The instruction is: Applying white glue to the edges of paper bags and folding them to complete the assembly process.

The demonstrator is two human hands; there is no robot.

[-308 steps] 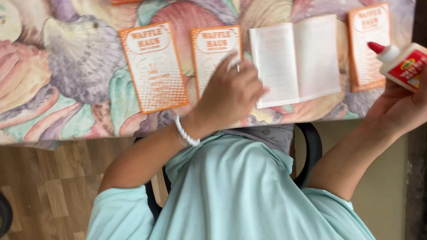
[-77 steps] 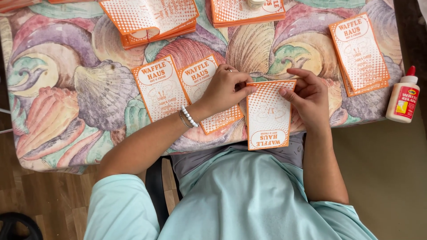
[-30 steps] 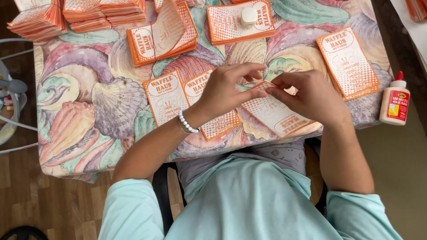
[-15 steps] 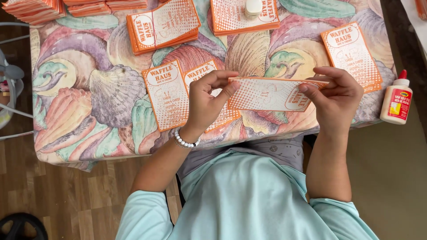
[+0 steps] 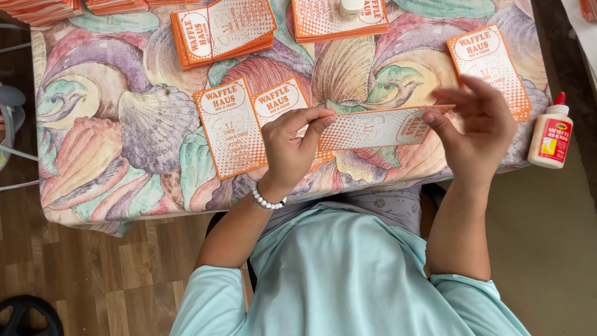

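Both my hands hold one orange-and-white printed card sideways just above the table. My left hand pinches its left end, and my right hand pinches its right end. Under my left hand lie two more of the same cards side by side on the shell-patterned tablecloth. Another single card lies flat beyond my right hand.
A stack of cards sits at the back middle and another stack carries a small white cap-like object. More stacks line the far left corner. A white glue bottle with a red tip stands at the table's right edge.
The card I hold has turned from lying near the table to being held level between both hands, lifted slightly. The view has shifted a little.
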